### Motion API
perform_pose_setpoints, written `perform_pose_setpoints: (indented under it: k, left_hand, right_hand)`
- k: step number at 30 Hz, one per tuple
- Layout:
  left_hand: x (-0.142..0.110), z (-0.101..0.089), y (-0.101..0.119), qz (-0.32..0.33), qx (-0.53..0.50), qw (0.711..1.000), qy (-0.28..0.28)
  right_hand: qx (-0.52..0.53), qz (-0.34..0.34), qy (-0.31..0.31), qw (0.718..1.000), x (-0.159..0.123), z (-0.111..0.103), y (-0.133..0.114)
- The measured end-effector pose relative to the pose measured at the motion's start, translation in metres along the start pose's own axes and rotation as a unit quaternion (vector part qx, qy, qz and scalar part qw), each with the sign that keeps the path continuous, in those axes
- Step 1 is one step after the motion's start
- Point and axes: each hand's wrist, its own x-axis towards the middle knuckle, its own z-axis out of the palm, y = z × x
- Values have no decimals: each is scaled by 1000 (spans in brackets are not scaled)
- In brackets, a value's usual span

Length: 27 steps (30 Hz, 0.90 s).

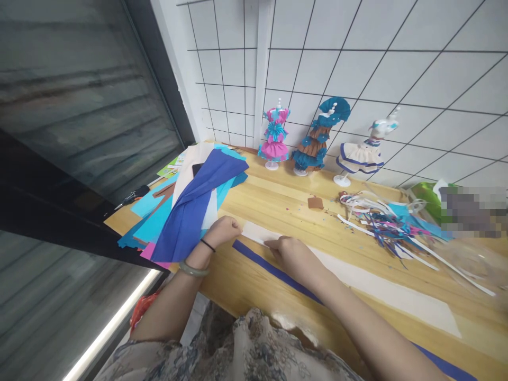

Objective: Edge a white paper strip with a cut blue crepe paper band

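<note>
A long strip of white crepe paper lies slantwise across the wooden table. At its far left end my left hand is closed, fingertips pinching the paper's edge. My right hand is closed as well, its fingers pressed on the strip's near edge a little to the right. A narrow dark blue paper strip runs along the table nearer to me, apart from the white one and passing under my right forearm.
Crepe paper sheets are heaped on the left. Three small dress forms in paper dresses, pink, teal and brown, and white, stand by the tiled wall. Paper scraps lie at right, near a brown paper piece.
</note>
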Motion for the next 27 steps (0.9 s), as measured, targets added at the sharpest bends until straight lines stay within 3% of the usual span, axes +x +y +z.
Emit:
perform_pose_setpoints:
  k: [19,27]
  left_hand:
    - [1,1,0,0,84,996,20]
    - [0,2,-1,12,49,999,18]
  right_hand:
    - [-71,-4,-26,997,8,4,3]
    - [-80,49,-60,994,8,-7,-6]
